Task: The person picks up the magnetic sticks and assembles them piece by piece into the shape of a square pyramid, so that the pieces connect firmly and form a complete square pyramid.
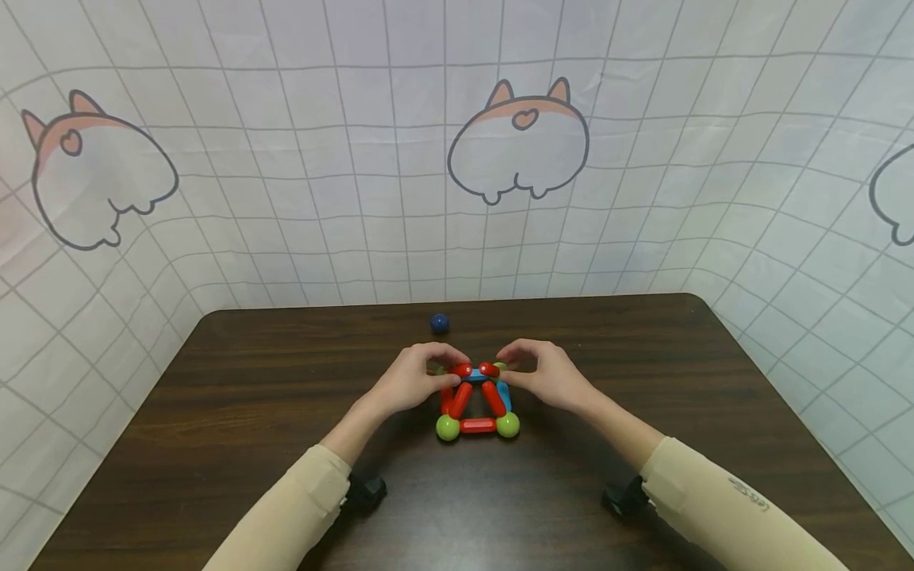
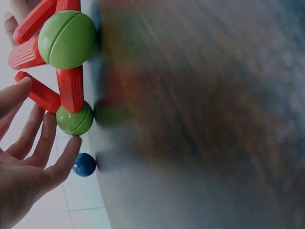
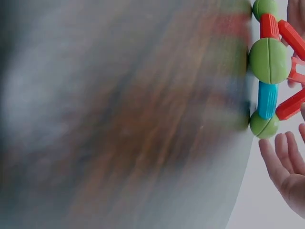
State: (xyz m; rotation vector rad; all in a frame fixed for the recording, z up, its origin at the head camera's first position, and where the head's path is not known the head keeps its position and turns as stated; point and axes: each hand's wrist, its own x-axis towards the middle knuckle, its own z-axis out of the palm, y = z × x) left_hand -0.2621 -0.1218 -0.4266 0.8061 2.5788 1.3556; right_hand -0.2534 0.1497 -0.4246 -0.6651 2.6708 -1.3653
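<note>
A small frame of red rods [image 1: 478, 425], one blue rod [image 3: 267, 99] and green balls [image 1: 447, 427] stands on the dark wooden table [image 1: 250, 381]. My left hand [image 1: 451, 371] pinches the upper end of a slanting red rod [image 1: 460, 396] at the frame's top. My right hand [image 1: 505, 369] pinches the top of the other slanting red rod [image 1: 493, 396]. The two rod tips nearly meet. In the left wrist view my left hand [image 2: 28, 143] shows spread fingers, one on a red rod end [image 2: 38, 91] and the lowest by a green ball [image 2: 75, 119]. My right hand's [image 3: 286, 162] other fingers hang free beside a green ball [image 3: 265, 125].
A loose dark blue ball [image 1: 439, 323] lies on the table behind the frame, toward the far edge. A white gridded cloth with cartoon prints [image 1: 517, 143] walls in the table on three sides. Black wrist mounts [image 1: 366, 492] sit under both sleeves.
</note>
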